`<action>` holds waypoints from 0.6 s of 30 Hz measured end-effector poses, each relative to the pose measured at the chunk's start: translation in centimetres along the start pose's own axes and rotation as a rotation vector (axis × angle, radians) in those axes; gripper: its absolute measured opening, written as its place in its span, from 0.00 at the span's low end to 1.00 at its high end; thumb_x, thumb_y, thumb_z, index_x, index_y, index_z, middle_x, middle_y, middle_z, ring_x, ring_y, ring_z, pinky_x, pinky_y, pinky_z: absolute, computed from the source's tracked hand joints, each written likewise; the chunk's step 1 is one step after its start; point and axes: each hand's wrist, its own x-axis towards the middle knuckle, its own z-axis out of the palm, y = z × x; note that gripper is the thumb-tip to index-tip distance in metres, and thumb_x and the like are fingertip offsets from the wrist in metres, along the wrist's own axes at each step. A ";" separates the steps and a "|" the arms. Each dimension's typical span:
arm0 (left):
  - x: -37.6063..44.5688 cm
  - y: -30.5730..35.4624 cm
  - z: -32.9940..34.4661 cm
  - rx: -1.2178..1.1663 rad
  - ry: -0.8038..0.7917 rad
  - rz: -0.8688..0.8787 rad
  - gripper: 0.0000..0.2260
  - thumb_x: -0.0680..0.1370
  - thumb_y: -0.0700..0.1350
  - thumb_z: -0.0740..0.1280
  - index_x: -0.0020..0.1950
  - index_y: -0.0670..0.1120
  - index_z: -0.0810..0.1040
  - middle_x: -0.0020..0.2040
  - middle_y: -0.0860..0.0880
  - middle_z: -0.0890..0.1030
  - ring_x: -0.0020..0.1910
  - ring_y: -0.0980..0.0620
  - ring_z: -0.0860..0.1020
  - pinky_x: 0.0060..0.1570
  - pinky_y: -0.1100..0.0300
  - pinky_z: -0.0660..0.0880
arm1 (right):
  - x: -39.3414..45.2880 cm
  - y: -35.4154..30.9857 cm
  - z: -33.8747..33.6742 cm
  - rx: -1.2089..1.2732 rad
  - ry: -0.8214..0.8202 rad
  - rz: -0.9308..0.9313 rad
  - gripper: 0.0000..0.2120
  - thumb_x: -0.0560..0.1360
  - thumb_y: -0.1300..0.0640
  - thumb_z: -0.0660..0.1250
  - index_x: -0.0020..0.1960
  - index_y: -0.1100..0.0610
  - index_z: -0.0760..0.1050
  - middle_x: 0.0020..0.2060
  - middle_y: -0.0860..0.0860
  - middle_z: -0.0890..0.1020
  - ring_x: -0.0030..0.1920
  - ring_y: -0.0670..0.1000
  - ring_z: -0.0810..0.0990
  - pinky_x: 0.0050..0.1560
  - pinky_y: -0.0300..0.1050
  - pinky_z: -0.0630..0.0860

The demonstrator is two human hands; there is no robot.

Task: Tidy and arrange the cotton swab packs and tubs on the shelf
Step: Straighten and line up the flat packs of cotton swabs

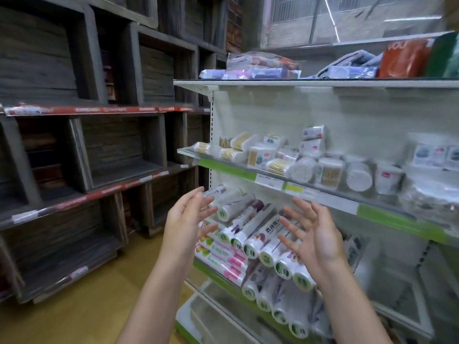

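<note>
Cotton swab packs (238,144) lie jumbled at the left end of the middle glass shelf (248,173). Round cotton swab tubs (330,173) stand in a loose row further right, some tipped on their sides. Two small boxes (313,139) are stacked behind them. My left hand (188,219) and my right hand (313,232) are both raised below that shelf, palms facing each other, fingers spread and holding nothing. Neither hand touches the swab items.
White rolls (250,234) in wrappers fill the shelf below, right behind my hands. Flat packets (263,68) and an orange pack (407,58) lie on the top shelf. Dark wooden crate shelving (87,145) stands at the left across a wooden floor (99,306).
</note>
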 end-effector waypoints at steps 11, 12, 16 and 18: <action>15.8 -3.9 1.3 -0.002 -0.105 -0.037 0.13 0.80 0.47 0.59 0.63 0.49 0.74 0.55 0.47 0.81 0.55 0.49 0.80 0.52 0.49 0.78 | 12.9 1.9 4.5 -0.061 0.020 -0.058 0.17 0.80 0.47 0.52 0.61 0.51 0.75 0.57 0.52 0.80 0.57 0.53 0.78 0.49 0.51 0.77; 17.2 -4.1 1.3 -0.002 -0.128 -0.040 0.12 0.80 0.48 0.59 0.63 0.49 0.74 0.56 0.47 0.81 0.55 0.49 0.80 0.52 0.49 0.78 | 14.0 2.1 5.0 -0.066 0.031 -0.069 0.17 0.80 0.47 0.52 0.61 0.51 0.75 0.57 0.52 0.80 0.57 0.53 0.78 0.49 0.51 0.77; 24.8 -4.3 1.8 -0.005 -0.250 -0.050 0.12 0.80 0.48 0.60 0.62 0.49 0.75 0.55 0.48 0.81 0.54 0.49 0.80 0.52 0.51 0.79 | 19.0 2.4 8.2 -0.053 0.090 -0.124 0.17 0.79 0.48 0.53 0.60 0.51 0.75 0.57 0.53 0.80 0.57 0.53 0.78 0.48 0.51 0.77; 28.6 -3.7 2.2 -0.019 -0.311 -0.048 0.13 0.80 0.47 0.60 0.62 0.48 0.75 0.55 0.47 0.82 0.54 0.49 0.81 0.52 0.51 0.78 | 21.6 2.1 10.1 -0.059 0.120 -0.167 0.18 0.79 0.48 0.53 0.62 0.52 0.75 0.58 0.54 0.79 0.57 0.54 0.78 0.50 0.52 0.77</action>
